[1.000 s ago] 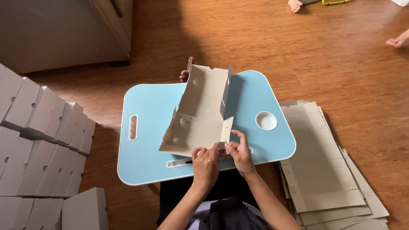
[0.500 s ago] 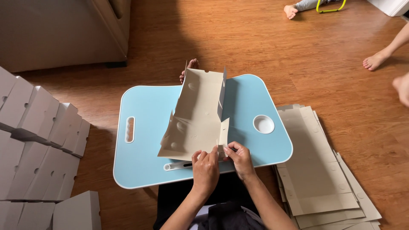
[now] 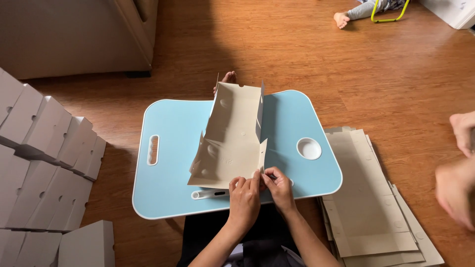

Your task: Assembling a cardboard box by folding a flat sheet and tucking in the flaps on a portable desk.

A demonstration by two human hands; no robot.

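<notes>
Cardboard box blank (image 3: 232,143), beige, half-folded, side flaps standing up, sits on middle of light-blue lap table (image 3: 173,193). Near edge of the blank is pinched by both hands at its right corner: left hand (image 3: 243,197) fingers closed on the flap edge, right hand (image 3: 278,187) touching it, thumb and fingers pressed on the corner flap. Hands side by side, touching. White pen-like stick (image 3: 210,194) lies on table just under the blank's near edge. Table has handle slot at left, round cup recess (image 3: 309,148) at right. Stack of flat beige blanks (image 3: 371,207) on wood floor right of table. Finished white boxes (image 3: 44,163) piled at left. Another person's blurred feet (image 3: 457,173) at far right edge.
</notes>
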